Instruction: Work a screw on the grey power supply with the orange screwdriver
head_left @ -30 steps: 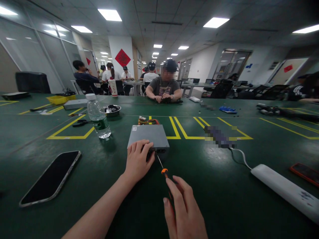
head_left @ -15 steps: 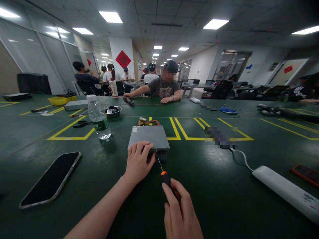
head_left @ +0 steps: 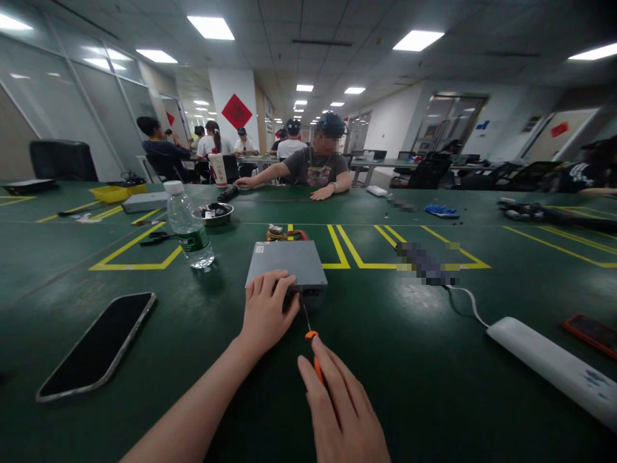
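A grey metal box with coloured wires at its far end lies on the green table in front of me. My left hand rests on its near left corner, fingers curled over the edge and gripping it. My right hand is closed round the handle of an orange and black screwdriver. The screwdriver's thin shaft points at the box's near face, its tip at or close to it.
A black phone lies to my left, a water bottle beyond it. A white power strip and an orange-edged phone lie to my right. A person sits across the table, one arm stretched out. Yellow tape lines mark the table.
My right hand has shifted slightly left along the screwdriver handle and closed tighter. The person opposite has reached an arm out to the side. My left hand stays on the box.
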The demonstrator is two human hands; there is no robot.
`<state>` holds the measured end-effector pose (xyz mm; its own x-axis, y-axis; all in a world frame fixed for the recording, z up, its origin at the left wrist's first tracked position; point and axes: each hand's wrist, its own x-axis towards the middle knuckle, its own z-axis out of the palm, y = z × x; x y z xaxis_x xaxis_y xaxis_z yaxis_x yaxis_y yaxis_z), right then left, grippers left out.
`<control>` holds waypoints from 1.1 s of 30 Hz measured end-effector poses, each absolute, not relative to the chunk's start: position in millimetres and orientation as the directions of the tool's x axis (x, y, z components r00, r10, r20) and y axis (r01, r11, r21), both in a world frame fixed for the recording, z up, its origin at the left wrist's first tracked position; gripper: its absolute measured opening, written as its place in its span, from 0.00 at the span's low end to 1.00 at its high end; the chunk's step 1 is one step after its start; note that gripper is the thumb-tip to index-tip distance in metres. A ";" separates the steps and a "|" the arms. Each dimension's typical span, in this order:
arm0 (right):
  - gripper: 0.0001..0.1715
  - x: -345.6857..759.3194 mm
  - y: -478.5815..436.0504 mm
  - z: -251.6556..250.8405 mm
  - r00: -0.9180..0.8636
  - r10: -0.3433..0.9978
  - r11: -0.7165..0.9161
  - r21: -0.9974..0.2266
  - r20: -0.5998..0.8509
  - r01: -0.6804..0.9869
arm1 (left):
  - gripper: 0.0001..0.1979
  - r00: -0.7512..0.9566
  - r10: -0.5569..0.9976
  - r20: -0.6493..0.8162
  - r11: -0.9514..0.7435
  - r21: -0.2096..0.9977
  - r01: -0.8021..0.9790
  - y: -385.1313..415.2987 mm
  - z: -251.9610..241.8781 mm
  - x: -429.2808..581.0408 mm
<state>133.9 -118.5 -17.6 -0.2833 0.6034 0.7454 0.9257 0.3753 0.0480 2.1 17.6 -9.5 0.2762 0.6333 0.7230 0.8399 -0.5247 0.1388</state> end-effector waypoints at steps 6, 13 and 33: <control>0.17 141.5 -118.6 -22.6 -0.143 0.677 0.333 -0.127 0.722 0.934 | 0.12 0.282 0.645 0.710 -0.519 0.136 0.844 17.8 -9.9 1.8; 0.17 143.8 -121.3 -29.8 -0.144 0.663 0.299 -0.084 0.734 0.951 | 0.13 0.281 0.648 0.707 -0.515 0.136 0.846 17.4 -9.4 2.0; 0.18 148.9 -118.8 -29.7 -0.061 0.733 0.293 -0.232 0.678 0.928 | 0.12 0.276 0.635 0.722 -0.519 0.134 0.844 18.7 -10.6 2.8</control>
